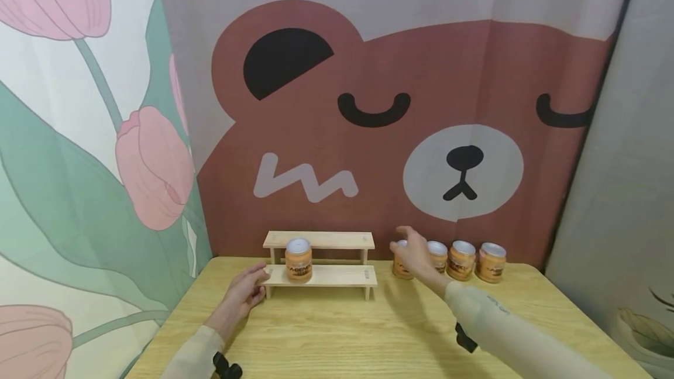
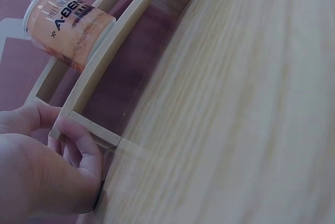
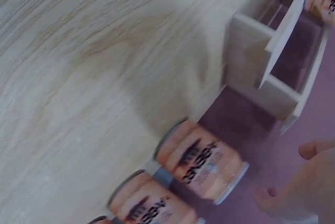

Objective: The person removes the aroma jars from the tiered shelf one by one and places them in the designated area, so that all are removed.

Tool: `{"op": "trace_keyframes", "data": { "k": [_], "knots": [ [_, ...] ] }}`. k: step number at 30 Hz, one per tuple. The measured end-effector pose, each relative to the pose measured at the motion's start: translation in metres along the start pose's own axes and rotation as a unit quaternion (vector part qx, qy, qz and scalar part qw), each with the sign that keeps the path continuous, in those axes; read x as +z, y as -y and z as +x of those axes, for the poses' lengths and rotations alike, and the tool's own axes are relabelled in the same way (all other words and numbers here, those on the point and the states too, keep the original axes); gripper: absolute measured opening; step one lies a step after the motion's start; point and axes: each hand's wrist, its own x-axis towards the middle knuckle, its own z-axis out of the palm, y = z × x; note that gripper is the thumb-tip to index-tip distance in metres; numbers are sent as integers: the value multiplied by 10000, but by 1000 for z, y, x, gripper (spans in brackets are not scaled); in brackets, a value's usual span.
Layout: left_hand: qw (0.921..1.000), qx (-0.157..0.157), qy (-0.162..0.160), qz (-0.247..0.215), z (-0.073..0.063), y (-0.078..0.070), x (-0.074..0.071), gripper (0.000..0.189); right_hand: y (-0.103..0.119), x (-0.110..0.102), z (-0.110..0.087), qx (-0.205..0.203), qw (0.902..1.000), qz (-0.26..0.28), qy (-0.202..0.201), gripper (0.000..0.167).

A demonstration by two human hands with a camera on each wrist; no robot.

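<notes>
A two-step wooden shelf (image 1: 337,275) stands on the table, with an orange can (image 1: 298,263) upright on its lower step. My left hand (image 1: 240,296) pinches the left end of that step between thumb and fingers, as the left wrist view shows on the board (image 2: 99,69). To the right of the shelf, my right hand (image 1: 418,255) hovers at the leftmost can (image 1: 402,269) of a row, its fingers spread. In the right wrist view that hand (image 3: 301,187) appears apart from the nearest can (image 3: 201,161), near its lid end.
Several matching cans, such as the rightmost one (image 1: 491,265), stand in a row at the table's back right. Behind the wooden table (image 1: 326,332) hangs a curtain (image 1: 447,75) with a bear print. A tulip-patterned curtain (image 1: 68,192) is on the left.
</notes>
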Motion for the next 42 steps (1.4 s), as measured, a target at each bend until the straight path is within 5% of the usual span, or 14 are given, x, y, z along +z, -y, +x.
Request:
{"op": "trace_keyframes", "data": {
  "k": [13,21,34,42],
  "knots": [
    [10000,-34,4,13,0,0,1,62,33,29,-10,-656,9963,520,-214,32],
    [10000,16,-3,89,2,3,1,61,49,55,-18,-931,9921,838,-3,26],
    [10000,30,17,60,0,-2,4,60,86,100,-25,-615,9847,1498,646,37],
    [10000,42,24,42,-2,0,1,62,98,128,-27,-361,9805,1535,1170,59]
  ]
}}
